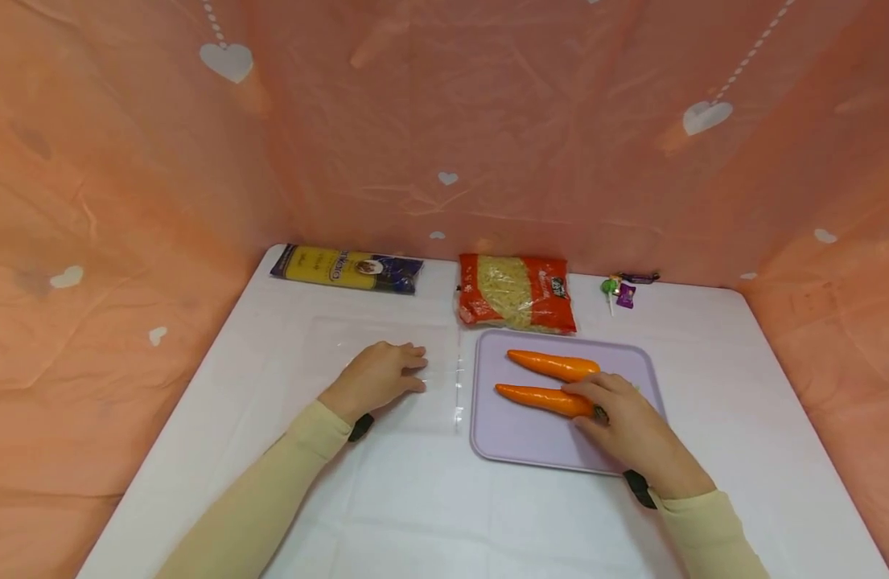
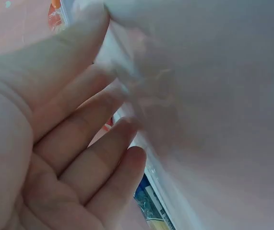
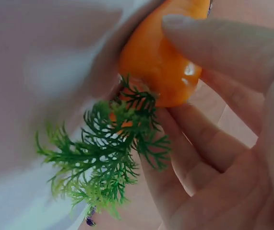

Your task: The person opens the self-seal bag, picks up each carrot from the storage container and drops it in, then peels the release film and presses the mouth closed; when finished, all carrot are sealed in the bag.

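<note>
Left hand (image 1: 377,374) over clear bag (image 1: 438,410), fingers (image 1: 415,351) loosely extended, right hand (image 1: 625,422) gripping nearer carrot (image 1: 534,396)

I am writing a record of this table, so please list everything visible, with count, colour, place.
Table: 1, white, under everything
Tray: 1, pale purple, right of centre
Carrots: 2, orange, on the tray
Greenery: count unclear, green, by carrots' thick ends
Plastic bag: 1, clear, left of the tray
Red packet: 1, red, behind the tray
Yellow packet: 1, yellow and blue, back left
Sweets: 3, green, purple, dark, back right
Curtain: count unclear, orange with white hearts, back and sides
Sleeves: 2, pale yellow, forearms
Wrist items: 2, dark, one per wrist
Left hand: 1, bare, over the plastic bag
Right hand: 1, bare, holding the nearer carrot
</note>
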{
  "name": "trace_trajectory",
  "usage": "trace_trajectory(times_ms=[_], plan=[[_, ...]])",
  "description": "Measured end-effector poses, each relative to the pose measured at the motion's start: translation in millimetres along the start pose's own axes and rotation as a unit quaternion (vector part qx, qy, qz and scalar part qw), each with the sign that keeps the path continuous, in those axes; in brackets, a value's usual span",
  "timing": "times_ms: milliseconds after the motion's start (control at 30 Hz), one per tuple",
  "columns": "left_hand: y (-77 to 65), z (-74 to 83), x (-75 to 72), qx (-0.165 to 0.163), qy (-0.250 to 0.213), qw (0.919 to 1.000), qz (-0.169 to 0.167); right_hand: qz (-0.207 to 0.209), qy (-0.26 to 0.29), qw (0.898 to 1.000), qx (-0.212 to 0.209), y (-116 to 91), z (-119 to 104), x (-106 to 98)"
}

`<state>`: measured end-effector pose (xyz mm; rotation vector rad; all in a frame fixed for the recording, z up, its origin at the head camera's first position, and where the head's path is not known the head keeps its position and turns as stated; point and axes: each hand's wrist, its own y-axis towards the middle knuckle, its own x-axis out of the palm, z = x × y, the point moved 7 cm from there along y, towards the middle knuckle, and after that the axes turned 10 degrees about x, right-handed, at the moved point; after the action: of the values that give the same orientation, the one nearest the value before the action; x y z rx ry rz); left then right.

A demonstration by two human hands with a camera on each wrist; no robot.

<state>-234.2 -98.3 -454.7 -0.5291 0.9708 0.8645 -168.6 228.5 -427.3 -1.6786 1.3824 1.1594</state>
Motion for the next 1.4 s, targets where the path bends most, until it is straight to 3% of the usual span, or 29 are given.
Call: trace_trajectory(times_ms=[300, 600, 800, 967, 1400], plan=[[2.4, 7.7, -4.2, 0.037, 0.037, 0.9985, 0.015, -0.003, 0.007, 1.000, 0.001, 2, -5, -8], [0.0, 11.0, -13.9, 0.049, 0.066, 0.9962, 0.029, -0.023, 0.042, 0.999, -0.017, 33, -41, -20], [-4.8, 16.9, -23.3, 0.097, 0.079, 0.9906, 0.055, -0.037, 0.048, 0.998, -0.030, 52, -62, -11], [-5.9, 20.8, -30.5, 0.123, 0.070, 0.9862, 0.086, -0.054, 0.057, 0.997, -0.013, 54, -67, 1], [-5.5, 21.1, -42.1, 0.111, 0.031, 0.9895, 0.087, -0.061, 0.087, 0.994, -0.032, 61, -85, 29]])
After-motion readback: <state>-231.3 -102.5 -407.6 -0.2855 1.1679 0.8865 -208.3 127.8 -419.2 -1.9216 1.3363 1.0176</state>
